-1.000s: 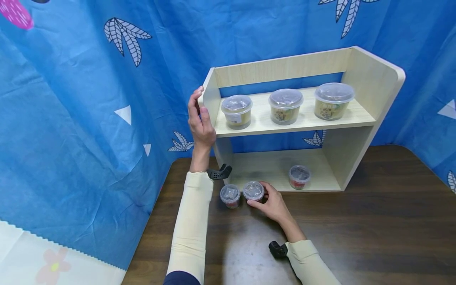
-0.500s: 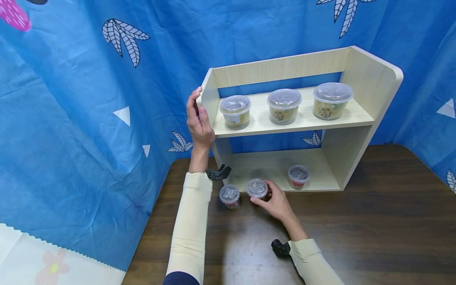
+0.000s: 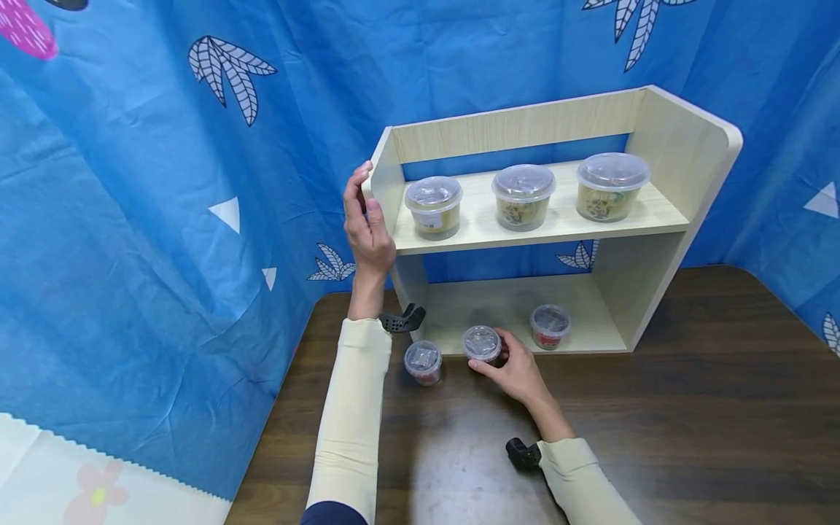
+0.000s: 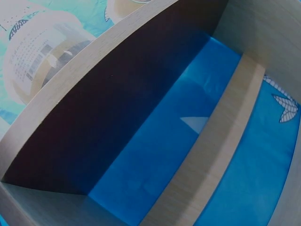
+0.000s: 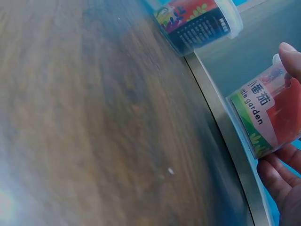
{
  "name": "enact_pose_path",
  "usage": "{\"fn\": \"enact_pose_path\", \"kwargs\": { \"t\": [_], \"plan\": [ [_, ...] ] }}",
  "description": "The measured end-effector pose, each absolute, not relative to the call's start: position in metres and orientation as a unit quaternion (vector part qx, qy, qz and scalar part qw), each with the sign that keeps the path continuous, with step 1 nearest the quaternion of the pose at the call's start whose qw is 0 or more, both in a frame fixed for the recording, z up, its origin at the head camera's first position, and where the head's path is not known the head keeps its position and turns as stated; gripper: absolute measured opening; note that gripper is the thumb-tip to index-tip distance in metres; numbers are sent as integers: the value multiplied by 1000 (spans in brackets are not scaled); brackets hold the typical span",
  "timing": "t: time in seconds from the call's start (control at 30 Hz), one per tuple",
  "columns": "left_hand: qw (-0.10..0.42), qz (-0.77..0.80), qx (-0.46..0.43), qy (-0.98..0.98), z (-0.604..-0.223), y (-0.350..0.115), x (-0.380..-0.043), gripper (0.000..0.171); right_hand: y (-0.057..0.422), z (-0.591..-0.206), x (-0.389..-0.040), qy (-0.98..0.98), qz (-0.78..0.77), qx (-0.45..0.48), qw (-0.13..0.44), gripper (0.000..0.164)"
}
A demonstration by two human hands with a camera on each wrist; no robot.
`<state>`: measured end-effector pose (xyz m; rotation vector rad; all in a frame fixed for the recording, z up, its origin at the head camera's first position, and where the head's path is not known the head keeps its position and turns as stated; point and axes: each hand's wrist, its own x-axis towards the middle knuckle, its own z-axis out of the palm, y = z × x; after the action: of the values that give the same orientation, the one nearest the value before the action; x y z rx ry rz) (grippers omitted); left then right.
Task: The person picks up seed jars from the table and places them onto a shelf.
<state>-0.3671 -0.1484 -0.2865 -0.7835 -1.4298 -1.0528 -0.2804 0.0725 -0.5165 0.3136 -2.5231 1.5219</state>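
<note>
My right hand (image 3: 518, 372) pinches a small clear lidded tub (image 3: 482, 343) between thumb and fingers, at the front edge of the lower shelf board. Its label (image 5: 258, 106) reads "little garden" in the right wrist view, with red contents inside. Another small tub (image 3: 423, 362) stands on the table just left of it, by the shelf's lower left corner. A third small tub (image 3: 550, 326) sits on the lower board to the right. My left hand (image 3: 370, 226) grips the left side panel of the pale wooden shelf (image 3: 518, 125), thumb on its front edge.
Three larger lidded tubs stand in a row on the upper board: left tub (image 3: 434, 208), middle tub (image 3: 523, 197), right tub (image 3: 612, 186). A dark wood table (image 3: 735, 408) bears the shelf. A blue patterned curtain (image 3: 295, 131) hangs behind and to the sides.
My right hand has moved the small tub rightward and slightly back toward the lower board, away from the tub at the left. My left hand has stayed on the side panel.
</note>
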Motion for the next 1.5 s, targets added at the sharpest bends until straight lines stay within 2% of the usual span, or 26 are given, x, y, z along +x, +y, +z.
{"fn": "enact_pose_path", "kwargs": {
  "t": [0.4,0.73,1.0,1.27,1.5],
  "plan": [
    [574,-439,-328,-608,-274,-138,-345,36,81,-518,-287,-846,514,100,100,78],
    [570,-447,-339,-601,-287,-149,-369,35,87,-520,-294,-855,504,86,94,81],
    [571,-443,-333,-606,-274,-138,-345,37,89,-520,-298,-854,502,88,108,80],
    [568,-447,-329,-608,-287,-148,-367,37,91,-517,-301,-851,505,89,111,80],
    [570,-442,-327,-610,-284,-145,-363,38,91,-519,-303,-855,499,87,114,82]
  ]
}}
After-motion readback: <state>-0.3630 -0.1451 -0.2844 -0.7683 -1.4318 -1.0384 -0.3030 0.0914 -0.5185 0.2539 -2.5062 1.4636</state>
